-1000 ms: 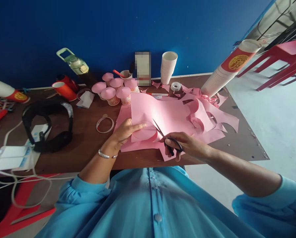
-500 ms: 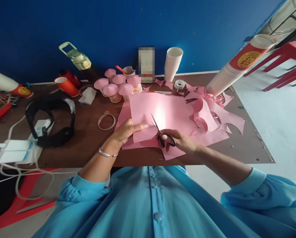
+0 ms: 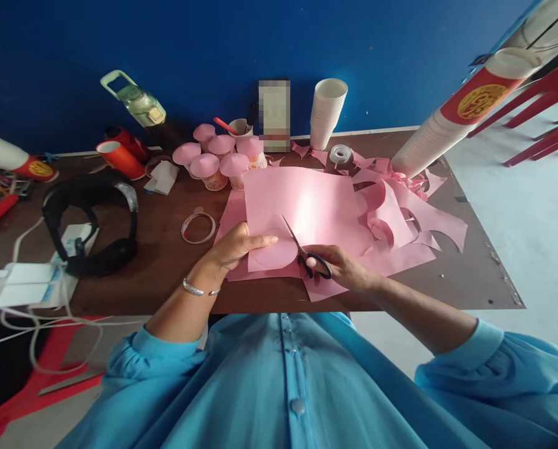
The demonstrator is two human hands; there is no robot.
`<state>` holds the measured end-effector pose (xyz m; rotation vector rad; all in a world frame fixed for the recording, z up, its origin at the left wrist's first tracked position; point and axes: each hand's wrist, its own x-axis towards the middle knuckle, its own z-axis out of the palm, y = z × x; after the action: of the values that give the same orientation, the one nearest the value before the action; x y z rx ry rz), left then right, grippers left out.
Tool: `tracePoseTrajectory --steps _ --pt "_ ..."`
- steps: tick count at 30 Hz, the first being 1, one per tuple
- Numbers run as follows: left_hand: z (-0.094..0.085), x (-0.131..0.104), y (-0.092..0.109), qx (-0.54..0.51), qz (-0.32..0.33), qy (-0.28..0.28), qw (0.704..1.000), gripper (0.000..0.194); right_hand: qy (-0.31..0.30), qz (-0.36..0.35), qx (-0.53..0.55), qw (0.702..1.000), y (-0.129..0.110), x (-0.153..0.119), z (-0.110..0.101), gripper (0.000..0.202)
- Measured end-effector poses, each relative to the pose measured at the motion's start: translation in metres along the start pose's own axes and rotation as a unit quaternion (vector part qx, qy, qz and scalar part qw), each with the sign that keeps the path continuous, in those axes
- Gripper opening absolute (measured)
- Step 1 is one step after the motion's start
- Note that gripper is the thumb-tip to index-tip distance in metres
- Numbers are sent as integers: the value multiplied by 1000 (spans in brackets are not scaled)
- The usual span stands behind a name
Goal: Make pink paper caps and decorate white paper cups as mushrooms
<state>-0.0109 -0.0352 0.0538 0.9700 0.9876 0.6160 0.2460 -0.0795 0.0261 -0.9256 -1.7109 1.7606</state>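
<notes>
A pink paper sheet (image 3: pixel 307 199) lies over other pink sheets at the table's front. My left hand (image 3: pixel 236 246) grips its left edge, thumb on top, beside a faint circular outline near the lower corner. My right hand (image 3: pixel 337 265) has its fingers in the black handles of a pair of scissors (image 3: pixel 302 251). The scissor blades point up and left, at the sheet, right of the outline. Curved pink scraps (image 3: pixel 429 215) are spread to the right.
Behind the sheet stand several cups with pink cone tops (image 3: pixel 204 166), white cups (image 3: pixel 328 112) and a tape roll (image 3: pixel 340 154). Left are a tape ring (image 3: pixel 198 227), a black headset (image 3: pixel 89 265), a bottle (image 3: pixel 141 106) and a charger (image 3: pixel 24 284). A tall cup stack (image 3: pixel 429 146) leans at right.
The view has shifted slightly. Both hands keep their holds; the sheet's lower left corner and the scissors have moved a little, and the blades look about as far apart as before.
</notes>
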Motion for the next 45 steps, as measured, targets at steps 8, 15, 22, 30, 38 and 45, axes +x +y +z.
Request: tracePoseTrajectory --steps 8,15,22,30,38,45 --pt "0 -1 1 14 2 13 1000 58 -2 -18 1 1000 0 -1 2 49" --pt "0 -1 4 18 2 1 1000 58 -2 -13 5 1000 -1 -4 1 48" --pt "1 -3 5 34 11 -10 999 55 2 -15 12 1000 -4 -7 4 46" --pt "-5 -3 6 79 28 -40 996 61 1 -7 22 1000 -4 -8 4 47" --pt "-3 -5 10 92 37 -52 994 60 -1 -5 14 1000 -6 -10 1 49" --pt "-2 -5 12 86 33 -52 994 60 4 -6 6 1000 -5 -10 2 50"
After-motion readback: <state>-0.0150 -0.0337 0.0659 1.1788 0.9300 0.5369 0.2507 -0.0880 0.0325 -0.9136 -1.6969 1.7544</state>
